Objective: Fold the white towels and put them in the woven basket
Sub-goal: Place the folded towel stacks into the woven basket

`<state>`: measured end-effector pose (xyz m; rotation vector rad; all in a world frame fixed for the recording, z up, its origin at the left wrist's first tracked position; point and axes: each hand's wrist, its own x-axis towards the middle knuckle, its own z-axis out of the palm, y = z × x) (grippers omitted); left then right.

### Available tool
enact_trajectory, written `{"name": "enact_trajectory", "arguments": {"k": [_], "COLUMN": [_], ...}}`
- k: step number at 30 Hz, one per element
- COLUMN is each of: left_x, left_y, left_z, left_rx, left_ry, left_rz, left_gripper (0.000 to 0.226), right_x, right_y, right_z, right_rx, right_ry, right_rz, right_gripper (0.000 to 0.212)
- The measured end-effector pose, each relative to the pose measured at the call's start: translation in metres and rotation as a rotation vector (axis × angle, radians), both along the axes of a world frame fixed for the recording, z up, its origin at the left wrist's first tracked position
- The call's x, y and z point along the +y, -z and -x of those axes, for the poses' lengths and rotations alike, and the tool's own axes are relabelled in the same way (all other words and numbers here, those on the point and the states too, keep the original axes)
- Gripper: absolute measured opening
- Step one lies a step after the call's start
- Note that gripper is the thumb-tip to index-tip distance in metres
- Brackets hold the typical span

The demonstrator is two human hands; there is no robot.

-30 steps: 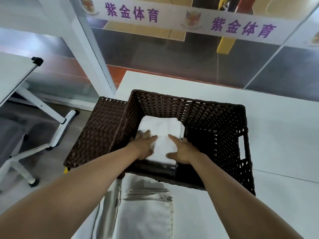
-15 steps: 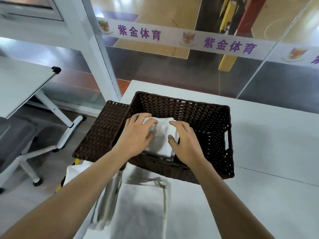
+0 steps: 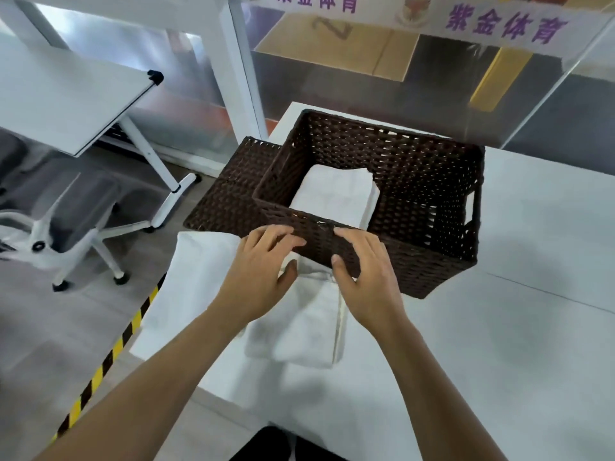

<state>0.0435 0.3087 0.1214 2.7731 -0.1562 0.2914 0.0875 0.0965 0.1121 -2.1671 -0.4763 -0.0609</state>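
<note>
A dark brown woven basket (image 3: 429, 181) stands on the white table (image 3: 532, 327). Inside it, at the left, lies a stack of folded white towels (image 3: 336, 191). In front of the basket, unfolded white towels (image 3: 299, 334) lie on the table's near left part, one hanging over the left edge. My left hand (image 3: 263, 274) and my right hand (image 3: 366, 271) hover side by side just in front of the basket's near wall, above the loose towels. Both have relaxed, slightly bent fingers and hold nothing.
The basket's woven lid (image 3: 233, 191) leans out at its left side. Beyond the table's left edge are a floor with yellow-black tape (image 3: 109, 357), a chair base (image 3: 66, 247) and a tilted white desk (image 3: 73, 101). A glass wall (image 3: 366, 78) stands behind.
Both hands let go of the folded stack inside the basket and drew back out toward me, over the near wall, to above the loose towels.
</note>
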Motion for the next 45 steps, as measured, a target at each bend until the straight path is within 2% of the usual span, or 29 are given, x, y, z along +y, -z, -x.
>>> {"name": "enact_trajectory", "arguments": {"k": [6, 10, 13, 16, 19, 23, 25, 31, 38, 45], "left_x": [0.002, 0.003, 0.005, 0.01, 0.013, 0.008, 0.008, 0.009, 0.015, 0.013], "left_y": [0.043, 0.082, 0.117, 0.148, 0.167, 0.172, 0.177, 0.179, 0.184, 0.187], "left_z": [0.053, 0.079, 0.091, 0.099, 0.102, 0.095, 0.091, 0.088, 0.073, 0.062], "left_rx": [0.07, 0.149, 0.231, 0.323, 0.339, 0.339, 0.369, 0.372, 0.463, 0.387], "left_ry": [0.031, 0.033, 0.066, 0.024, -0.005, -0.065, -0.09, 0.077, 0.025, -0.082], "left_rz": [0.03, 0.121, 0.125, 0.131, 0.122, 0.07, 0.091, 0.324, 0.515, 0.682], "left_gripper": [0.037, 0.036, 0.047, 0.043, 0.037, 0.04, 0.044, 0.04, 0.052, 0.052], "right_x": [0.001, 0.005, 0.01, 0.013, 0.014, 0.017, 0.017, 0.016, 0.02, 0.025], "right_y": [0.04, 0.074, 0.101, 0.127, 0.144, 0.152, 0.155, 0.163, 0.171, 0.182], "right_z": [0.052, 0.081, 0.095, 0.103, 0.107, 0.103, 0.1, 0.095, 0.078, 0.071], "right_rx": [0.073, 0.106, 0.185, 0.3, 0.409, 0.476, 0.497, 0.525, 0.494, 0.499], "right_ry": [0.1, 0.127, 0.126, 0.07, 0.048, 0.034, 0.024, 0.0, 0.016, 0.098], "right_rz": [0.092, 0.154, 0.165, 0.276, 0.33, 0.352, 0.334, 0.233, 0.13, -0.042], "right_gripper": [0.04, 0.038, 0.039, 0.04, 0.052, 0.069, 0.073, 0.081, 0.079, 0.074]}}
